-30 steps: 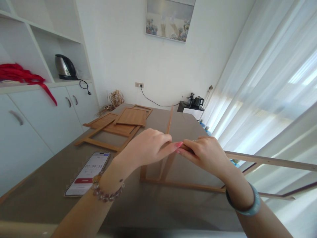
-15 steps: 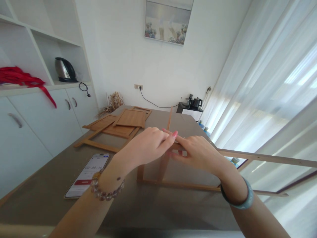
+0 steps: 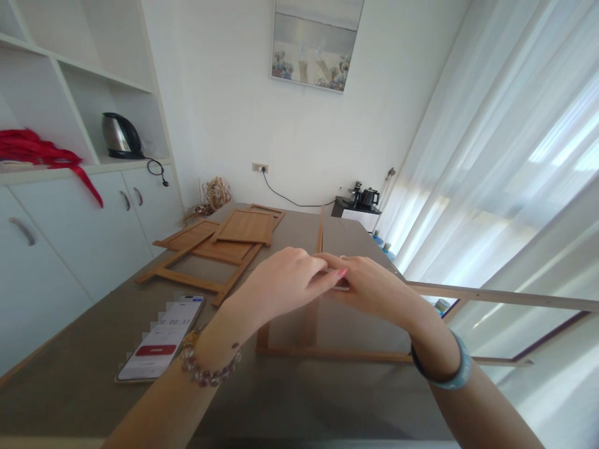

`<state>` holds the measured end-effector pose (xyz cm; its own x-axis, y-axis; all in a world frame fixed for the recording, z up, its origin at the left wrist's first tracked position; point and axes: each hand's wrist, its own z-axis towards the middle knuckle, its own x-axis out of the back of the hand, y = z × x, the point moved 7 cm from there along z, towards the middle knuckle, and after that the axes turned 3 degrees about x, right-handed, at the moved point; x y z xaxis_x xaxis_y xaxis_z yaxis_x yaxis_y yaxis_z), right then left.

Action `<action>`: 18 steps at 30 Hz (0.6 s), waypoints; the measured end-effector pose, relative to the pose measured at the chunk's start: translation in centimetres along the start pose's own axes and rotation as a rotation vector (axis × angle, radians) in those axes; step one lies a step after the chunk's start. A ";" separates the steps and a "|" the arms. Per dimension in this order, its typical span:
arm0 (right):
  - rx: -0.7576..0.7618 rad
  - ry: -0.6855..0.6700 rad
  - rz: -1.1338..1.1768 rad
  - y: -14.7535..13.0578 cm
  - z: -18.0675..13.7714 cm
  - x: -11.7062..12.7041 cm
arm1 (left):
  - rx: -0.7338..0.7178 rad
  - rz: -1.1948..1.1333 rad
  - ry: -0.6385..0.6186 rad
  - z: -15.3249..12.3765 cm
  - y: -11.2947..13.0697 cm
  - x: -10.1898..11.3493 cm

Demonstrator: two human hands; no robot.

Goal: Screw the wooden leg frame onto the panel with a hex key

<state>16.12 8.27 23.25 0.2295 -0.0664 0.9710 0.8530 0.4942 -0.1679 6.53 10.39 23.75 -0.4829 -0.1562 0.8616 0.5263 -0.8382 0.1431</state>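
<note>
A thin wooden frame [image 3: 327, 355] stands on edge on the grey-brown table [image 3: 93, 368], its long rails reaching past the table's right side. My left hand [image 3: 285, 284] and my right hand [image 3: 369, 287] meet at the frame's top left corner, fingers curled and pressed onto the top rail. The joint under my fingers is hidden. A slim upright rail [image 3: 321, 227] rises just behind my hands.
Several flat wooden panels and a ladder-like frame [image 3: 219, 240] lie at the table's far left. A phone [image 3: 161, 340] showing a timer lies near my left wrist. White cabinets with a kettle [image 3: 119, 134] stand left, curtains right.
My hands have stayed together on the top rail, with my left fingers sliding over my right. The view has drifted slightly, and the phone's timer has counted up.
</note>
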 end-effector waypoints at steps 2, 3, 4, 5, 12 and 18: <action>-0.004 0.001 -0.006 0.1 0.0 0.0 | -0.008 0.012 0.007 0.0 0.0 -0.1; -0.002 0.003 0.000 0.1 -0.1 0.0 | -0.018 0.034 0.016 0.0 0.1 -0.1; 0.001 0.004 0.014 0.1 -0.1 0.0 | -0.036 0.069 0.030 0.0 0.1 -0.2; 0.004 0.005 0.031 0.2 -0.1 0.0 | -0.067 0.113 0.052 -0.1 0.2 -0.3; 0.065 -0.151 0.242 0.4 -0.1 0.3 | -0.238 0.329 0.212 -0.9 1.0 -0.9; 0.088 -0.395 0.460 1.6 -0.4 0.7 | -0.270 0.307 0.226 -1.1 1.3 -0.9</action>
<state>17.82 8.68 23.56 0.3594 0.4889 0.7949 0.6622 0.4666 -0.5863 6.83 8.88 22.62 -0.4892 -0.5032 0.7124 0.4825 -0.8366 -0.2595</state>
